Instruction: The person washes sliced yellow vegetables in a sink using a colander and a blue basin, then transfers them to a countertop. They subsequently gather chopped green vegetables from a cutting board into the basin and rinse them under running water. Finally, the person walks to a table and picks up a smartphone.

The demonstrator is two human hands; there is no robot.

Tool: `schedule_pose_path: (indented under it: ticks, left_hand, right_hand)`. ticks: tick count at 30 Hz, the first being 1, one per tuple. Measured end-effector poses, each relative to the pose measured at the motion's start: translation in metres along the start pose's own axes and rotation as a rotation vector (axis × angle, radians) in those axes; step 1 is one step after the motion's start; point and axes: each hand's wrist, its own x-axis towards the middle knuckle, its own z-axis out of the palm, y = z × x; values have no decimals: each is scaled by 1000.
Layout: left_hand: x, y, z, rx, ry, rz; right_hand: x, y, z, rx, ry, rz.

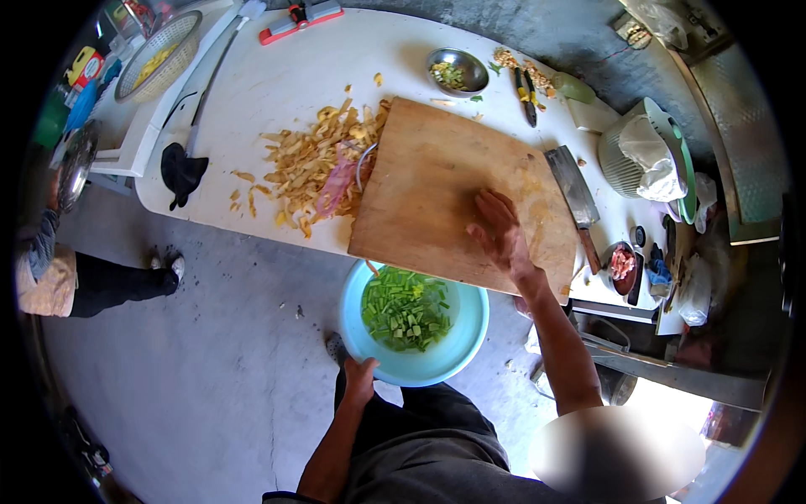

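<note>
**Bowl held under the board's edge, one hand flat on the wood**

Nearest of all: left hand [359,380], gripping the near rim of a light blue bowl [467,338], fingers curled over that rim and clamped on it. Bowl held just below the near edge of the cutting board [437,181], off the table, above the grey floor. Inside the bowl, chopped green stalks [406,309] heaped in the middle.

Further on: right hand [499,228], laid flat on the near right part of the board, fingers stretched out and slightly apart, holding nothing. Board itself large, wooden, mostly bare, set at a slant on the white table [277,80].

Right of the board, touching or nearly touching its edge: a cleaver [573,195] with a dark handle. Beyond the cleaver's handle, near the table's right end, a small bowl of red meat pieces [622,265]. Left of the board, against its far left corner, a spread of pale yellow peelings [319,160] mixed with pinkish scraps.

Behind the board, a small metal bowl [457,71] with green and pale bits inside. Far left of the board, well apart, a wicker basket [159,55] holding yellow pieces. Down on the floor left of the board, another person's legs [117,281] in dark trousers.
</note>
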Motion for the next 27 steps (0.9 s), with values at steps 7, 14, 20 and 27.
schedule_pose_path:
  ticks: [7, 14, 20, 27]
  left_hand:
    - [10, -44, -37, 252, 19, 254]
    - [-24, -2, -27, -4, 88, 25]
    - [-42, 0, -68, 13, 188, 8]
    - [-89, 43, -104, -107, 219, 73]
  right_hand:
    - [-68, -100, 16, 309, -229, -36]
    - [-120, -161, 36, 603, -278, 110]
    - [-157, -163, 47, 552, -419, 85]
    - [-184, -180, 42, 359, -492, 204]
